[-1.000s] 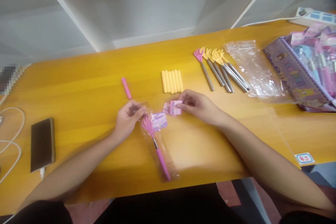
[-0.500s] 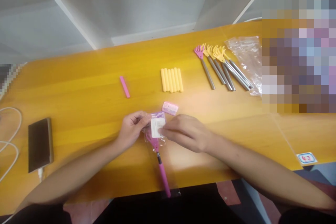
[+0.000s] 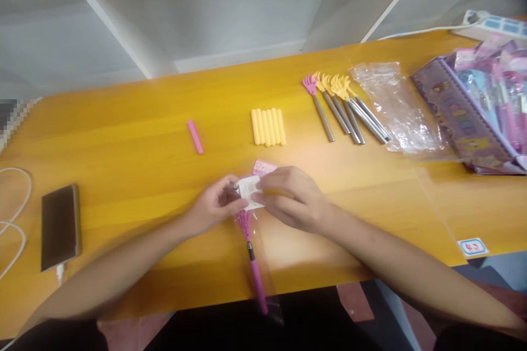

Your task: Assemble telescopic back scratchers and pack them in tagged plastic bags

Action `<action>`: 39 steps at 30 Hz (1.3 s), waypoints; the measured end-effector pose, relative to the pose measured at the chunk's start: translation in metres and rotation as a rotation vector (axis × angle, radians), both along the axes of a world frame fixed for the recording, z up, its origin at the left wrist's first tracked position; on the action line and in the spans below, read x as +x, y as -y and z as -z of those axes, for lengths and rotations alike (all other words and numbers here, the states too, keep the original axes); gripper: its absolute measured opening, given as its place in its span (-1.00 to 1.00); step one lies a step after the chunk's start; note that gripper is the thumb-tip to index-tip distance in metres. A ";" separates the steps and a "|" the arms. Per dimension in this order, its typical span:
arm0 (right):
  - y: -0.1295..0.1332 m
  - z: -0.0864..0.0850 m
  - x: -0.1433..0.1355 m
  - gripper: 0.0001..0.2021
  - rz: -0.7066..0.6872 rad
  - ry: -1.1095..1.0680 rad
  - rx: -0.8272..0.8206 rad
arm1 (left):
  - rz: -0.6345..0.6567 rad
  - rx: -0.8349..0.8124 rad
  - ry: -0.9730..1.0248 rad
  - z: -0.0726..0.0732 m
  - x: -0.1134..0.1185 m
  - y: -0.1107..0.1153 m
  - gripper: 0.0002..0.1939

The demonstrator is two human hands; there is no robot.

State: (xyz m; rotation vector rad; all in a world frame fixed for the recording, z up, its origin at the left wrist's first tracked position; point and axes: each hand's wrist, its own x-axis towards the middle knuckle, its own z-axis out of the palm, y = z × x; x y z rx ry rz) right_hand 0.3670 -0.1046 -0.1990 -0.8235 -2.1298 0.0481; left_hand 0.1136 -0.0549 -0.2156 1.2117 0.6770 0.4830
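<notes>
A clear plastic bag with a pink back scratcher (image 3: 257,279) inside lies toward me, its handle end at the table's front edge. My left hand (image 3: 216,203) pinches the top of this bag. Fingers of my right hand (image 3: 294,197) are closed on the right side of a white label (image 3: 250,192) at the bag's top. Partly behind my right hand is a small pink card (image 3: 263,167). Beyond it lie several yellow tubes (image 3: 268,127) in a row, and a single pink tube (image 3: 195,137) is to their left.
Several metal-handled scratchers (image 3: 346,112) lie at the back right beside an empty plastic bag (image 3: 401,109). A purple box (image 3: 461,115) of packaged items stands at the far right, near a power strip (image 3: 494,27). A phone (image 3: 61,227) with a cable lies on the left.
The white label has tilted and moved slightly up, and my left thumb now presses its lower edge. My right hand has shifted slightly up and covers part of the pink card.
</notes>
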 end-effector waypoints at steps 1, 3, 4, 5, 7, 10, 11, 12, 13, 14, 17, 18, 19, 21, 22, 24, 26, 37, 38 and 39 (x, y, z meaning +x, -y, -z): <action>-0.001 0.001 0.001 -0.78 -0.006 -0.011 -0.032 | 0.014 -0.003 0.000 0.001 0.000 -0.001 -0.66; -0.003 0.002 0.001 -0.81 -0.062 -0.028 -0.107 | 0.042 -0.026 0.031 0.004 0.000 -0.002 -0.61; -0.004 0.002 0.001 -0.83 -0.104 -0.040 -0.143 | 0.059 -0.044 0.050 0.005 0.000 -0.003 -0.55; -0.005 0.002 0.001 -0.84 -0.150 -0.055 -0.180 | 0.074 -0.059 0.063 0.006 0.000 -0.003 -0.48; -0.007 0.002 0.002 -0.83 -0.237 -0.100 -0.257 | 0.107 -0.074 0.063 0.007 0.000 -0.004 -0.33; -0.008 0.003 0.002 -0.82 -0.320 -0.174 -0.351 | 0.139 -0.063 0.027 0.004 0.000 -0.003 -0.19; -0.008 0.004 0.003 -0.81 -0.324 -0.186 -0.364 | 0.144 -0.052 0.015 0.003 0.001 -0.002 -0.18; -0.007 0.005 0.003 -0.80 -0.315 -0.196 -0.367 | 0.143 -0.037 0.001 0.001 0.001 -0.001 -0.16; -0.006 0.005 0.002 -0.78 -0.293 -0.205 -0.362 | 0.140 -0.019 -0.012 0.000 0.001 -0.001 -0.14; -0.005 0.006 0.001 -0.77 -0.249 -0.221 -0.354 | 0.137 0.001 -0.021 -0.001 0.001 0.000 -0.11; -0.001 0.006 -0.003 -0.80 -0.006 -0.367 -0.380 | 0.133 0.082 -0.010 0.001 0.002 0.004 0.01; -0.001 0.006 -0.006 -0.84 0.084 -0.438 -0.418 | 0.130 0.125 0.012 0.003 0.003 0.004 0.03; -0.001 0.007 -0.008 -0.86 0.159 -0.507 -0.468 | 0.125 0.177 0.044 0.006 0.003 0.005 0.03; -0.004 0.008 -0.011 -0.89 0.227 -0.631 -0.575 | 0.113 0.287 0.114 0.011 0.004 0.005 -0.05; -0.006 0.009 -0.013 -0.88 0.234 -0.682 -0.625 | 0.120 0.332 0.144 0.014 0.004 0.005 -0.12; -0.009 0.011 -0.014 -0.83 0.221 -0.765 -0.708 | 0.150 0.372 0.153 0.016 0.003 0.005 -0.24; -0.012 0.014 -0.014 -0.79 0.210 -0.817 -0.762 | 0.162 0.355 0.112 0.014 0.002 0.005 -0.26; -0.008 0.015 -0.006 -0.84 0.311 -0.630 -0.489 | 0.245 0.124 0.123 -0.010 0.000 0.002 -0.15; -0.007 0.016 -0.006 -0.82 0.287 -0.619 -0.478 | 0.257 0.101 0.148 -0.011 -0.001 0.002 -0.21; -0.006 0.017 -0.006 -0.79 0.264 -0.621 -0.467 | 0.263 0.081 0.168 -0.012 -0.002 0.001 -0.28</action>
